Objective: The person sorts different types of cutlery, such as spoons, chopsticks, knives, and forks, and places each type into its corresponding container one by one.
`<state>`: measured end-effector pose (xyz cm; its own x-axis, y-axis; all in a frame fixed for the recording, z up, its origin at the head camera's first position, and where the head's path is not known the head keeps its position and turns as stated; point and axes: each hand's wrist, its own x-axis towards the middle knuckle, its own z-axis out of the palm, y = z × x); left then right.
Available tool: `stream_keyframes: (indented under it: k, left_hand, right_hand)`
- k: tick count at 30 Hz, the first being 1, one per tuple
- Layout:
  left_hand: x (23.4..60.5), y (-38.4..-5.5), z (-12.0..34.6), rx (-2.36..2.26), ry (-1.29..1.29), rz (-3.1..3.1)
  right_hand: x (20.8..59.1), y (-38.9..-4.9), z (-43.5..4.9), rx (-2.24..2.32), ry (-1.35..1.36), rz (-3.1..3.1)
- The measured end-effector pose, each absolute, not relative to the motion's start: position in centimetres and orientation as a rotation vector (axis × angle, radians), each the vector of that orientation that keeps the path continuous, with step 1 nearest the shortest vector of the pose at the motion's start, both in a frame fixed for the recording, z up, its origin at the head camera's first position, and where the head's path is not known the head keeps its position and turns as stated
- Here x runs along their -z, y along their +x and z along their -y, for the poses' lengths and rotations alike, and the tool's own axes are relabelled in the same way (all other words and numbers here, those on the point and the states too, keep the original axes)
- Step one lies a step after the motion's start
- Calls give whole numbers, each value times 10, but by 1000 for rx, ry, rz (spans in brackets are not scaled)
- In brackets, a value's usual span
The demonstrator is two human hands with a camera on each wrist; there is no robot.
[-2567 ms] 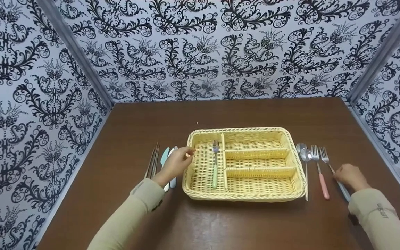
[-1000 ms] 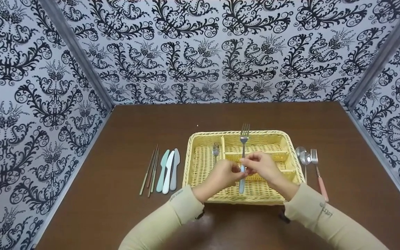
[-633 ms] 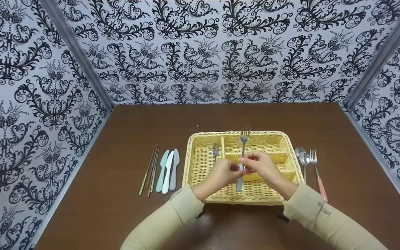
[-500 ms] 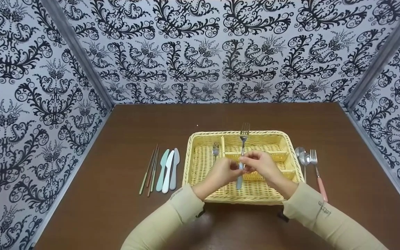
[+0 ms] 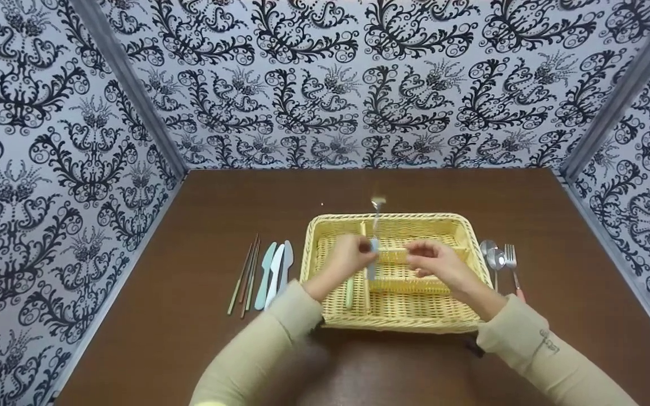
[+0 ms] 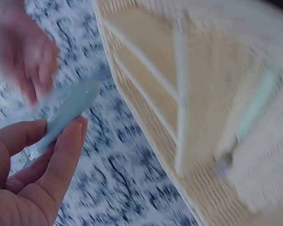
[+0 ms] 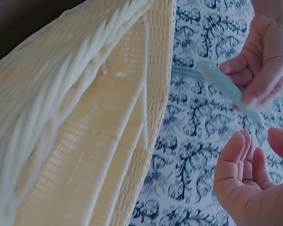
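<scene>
My left hand [image 5: 348, 256] pinches the blue handle of a fork [image 5: 373, 260] between thumb and fingers, above the divided wicker basket [image 5: 404, 324]. The fork points away from me, its tines blurred. In the left wrist view the fork's handle [image 6: 73, 109] sits between thumb and fingertips. My right hand [image 5: 438, 262] hovers over the basket's right part, fingers relaxed and holding nothing; in the right wrist view its fingers [image 7: 233, 157] stand apart from the fork. A green-handled fork [image 5: 350, 293] lies in the basket's long left compartment, partly hidden by my left hand.
Left of the basket lie chopsticks [image 5: 244, 276] and several table knives [image 5: 275, 270], partly behind my left sleeve. To its right are spoons [image 5: 496, 256] and a pink-handled fork [image 5: 511, 262], partly covered by my right sleeve. Patterned walls enclose the brown table [image 5: 218, 197].
My right hand has picked up the blue fork from the table and brought it over the basket. Both hands gripped it; now my right has let go and my left carries it leftward.
</scene>
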<state>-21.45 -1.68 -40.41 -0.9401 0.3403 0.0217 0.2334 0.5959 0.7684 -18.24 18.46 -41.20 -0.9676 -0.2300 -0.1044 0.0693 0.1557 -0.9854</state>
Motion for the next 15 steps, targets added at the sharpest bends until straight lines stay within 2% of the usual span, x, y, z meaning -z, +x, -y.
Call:
stream_keyframes:
  k: [4, 7, 11, 14, 15]
  left_hand:
    - [407, -237, 26, -1231, 255, -2605]
    - [422, -251, 28, -1110, 61, -2496]
    - [493, -296, 27, -914, -32, -2310]
    - [554, -338, 27, -626, 38, -2310]
    - [563, -346, 26, -482, 50, -2366]
  right_hand:
    - [414, -182, -204, 1903, -120, -2217]
    - [414, -181, -218, 1912, -88, -2186]
    - [413, -178, -234, 1929, -63, -2135]
    - [411, -176, -241, 1946, -70, -2117]
    - [410, -176, -242, 1954, -69, -2113]
